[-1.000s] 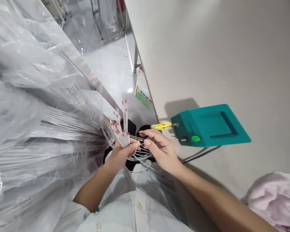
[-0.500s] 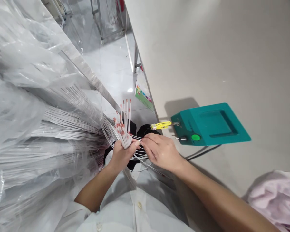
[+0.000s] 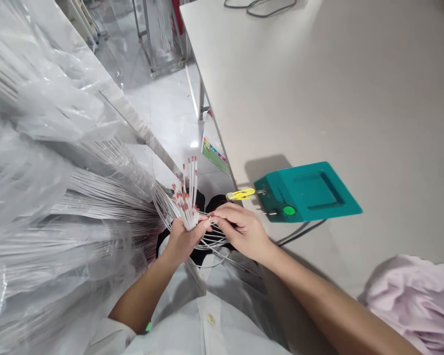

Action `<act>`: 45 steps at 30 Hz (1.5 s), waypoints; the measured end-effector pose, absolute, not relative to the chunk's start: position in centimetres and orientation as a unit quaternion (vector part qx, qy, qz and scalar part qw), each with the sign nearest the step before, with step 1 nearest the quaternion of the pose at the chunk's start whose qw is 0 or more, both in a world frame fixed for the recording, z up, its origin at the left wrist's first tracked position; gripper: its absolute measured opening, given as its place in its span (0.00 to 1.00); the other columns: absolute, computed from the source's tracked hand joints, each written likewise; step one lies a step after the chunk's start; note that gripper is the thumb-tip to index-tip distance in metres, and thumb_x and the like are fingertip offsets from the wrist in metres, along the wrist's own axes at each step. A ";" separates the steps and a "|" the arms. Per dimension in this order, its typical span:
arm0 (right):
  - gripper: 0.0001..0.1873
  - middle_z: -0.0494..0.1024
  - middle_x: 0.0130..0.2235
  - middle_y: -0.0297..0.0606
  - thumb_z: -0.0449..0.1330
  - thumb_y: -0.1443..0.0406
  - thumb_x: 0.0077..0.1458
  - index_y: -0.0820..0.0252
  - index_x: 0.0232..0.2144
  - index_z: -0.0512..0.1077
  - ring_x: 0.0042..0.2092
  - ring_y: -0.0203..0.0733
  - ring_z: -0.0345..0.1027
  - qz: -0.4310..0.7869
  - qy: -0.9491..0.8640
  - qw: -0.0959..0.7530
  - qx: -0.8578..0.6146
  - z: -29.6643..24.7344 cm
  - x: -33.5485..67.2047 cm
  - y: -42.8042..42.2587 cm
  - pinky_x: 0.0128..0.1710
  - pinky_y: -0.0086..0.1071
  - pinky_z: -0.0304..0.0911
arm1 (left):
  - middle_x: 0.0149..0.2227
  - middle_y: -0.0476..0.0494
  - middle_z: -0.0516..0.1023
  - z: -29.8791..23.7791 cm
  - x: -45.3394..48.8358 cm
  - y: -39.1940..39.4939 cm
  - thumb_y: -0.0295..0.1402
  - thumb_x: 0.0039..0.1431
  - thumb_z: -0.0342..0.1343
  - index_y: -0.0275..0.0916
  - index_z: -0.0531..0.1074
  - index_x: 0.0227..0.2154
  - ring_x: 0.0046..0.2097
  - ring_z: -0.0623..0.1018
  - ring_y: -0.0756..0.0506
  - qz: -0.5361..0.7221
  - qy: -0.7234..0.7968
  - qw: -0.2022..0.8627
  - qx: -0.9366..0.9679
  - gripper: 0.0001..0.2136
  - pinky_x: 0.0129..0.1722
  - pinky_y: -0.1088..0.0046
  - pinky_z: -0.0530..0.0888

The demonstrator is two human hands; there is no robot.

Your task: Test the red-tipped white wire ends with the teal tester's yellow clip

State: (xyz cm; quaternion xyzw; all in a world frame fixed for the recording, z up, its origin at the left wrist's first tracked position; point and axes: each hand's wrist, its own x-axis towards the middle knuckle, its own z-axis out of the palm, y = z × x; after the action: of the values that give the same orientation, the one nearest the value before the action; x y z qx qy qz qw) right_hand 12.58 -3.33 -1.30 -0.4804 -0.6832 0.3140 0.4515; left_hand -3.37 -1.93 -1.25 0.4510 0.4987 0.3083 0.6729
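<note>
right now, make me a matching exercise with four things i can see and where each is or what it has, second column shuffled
Things
1. bundle of thin white wires with reddish tips
2. teal box-shaped device
3. crumpled pale pink cloth
4. slim yellow clip-like piece

Matches
A. lower right corner of the picture
B. juts from the device's left side, as pictured
C. gripped in the left hand
D. has a round green button

Pairs: 1-C, 2-D, 3-A, 4-B

The left grip (image 3: 181, 241) hides part of the wire bundle (image 3: 187, 209), and the pale bit (image 3: 209, 220) where it meets the right grip (image 3: 247, 232) is too small to tell. Lettering (image 3: 281, 191) on the teal box (image 3: 303, 197) is illegible. The top edge cuts off a dark cord (image 3: 261, 17); the right edge, the pink cloth (image 3: 410, 301).
</note>
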 end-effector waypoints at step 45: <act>0.08 0.77 0.28 0.44 0.54 0.70 0.52 0.61 0.26 0.73 0.42 0.51 0.65 -0.072 -0.862 -0.016 -0.502 2.8 19.4 0.6 0.47 0.50 0.49 | 0.27 0.42 0.78 -1.5 1.1 0.8 0.37 0.47 0.60 0.31 0.70 0.48 0.18 0.63 0.57 0.352 0.486 0.682 0.418 0.24 0.18 0.79 0.61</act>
State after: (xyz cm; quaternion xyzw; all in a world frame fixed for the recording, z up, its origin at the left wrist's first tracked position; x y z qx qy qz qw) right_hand 19.40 0.63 2.80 -0.5019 -0.8618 -0.0723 -0.0161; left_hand 1.13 0.76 -1.46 0.4180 0.4861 0.3518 0.6821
